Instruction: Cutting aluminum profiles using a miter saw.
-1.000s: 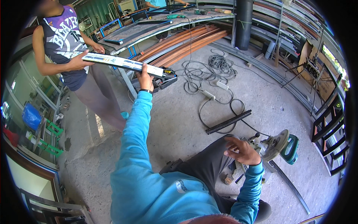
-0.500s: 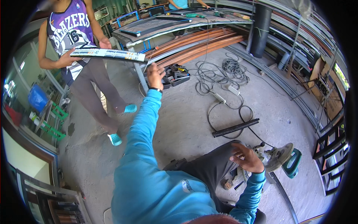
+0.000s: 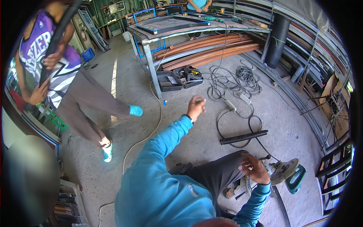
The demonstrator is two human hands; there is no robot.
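Saw point(image 3: 284, 171), round grey guard: near right, on the concrete floor point(image 3: 200, 140). Dark ribbed bar point(image 3: 244, 137): left and far of it, lying across looped cable point(image 3: 249, 77). Handling, as judged: fingers best held clear of the guard. Left hand point(image 3: 196, 107): empty, half-curled, above floor, left of bar. Right hand point(image 3: 255, 169): loosely bent, nothing visibly gripped, beside saw; contact cannot be told. Far left: co-worker point(image 3: 41, 36) holding a long dark length point(image 3: 60, 30). Far: table point(image 3: 177, 27).
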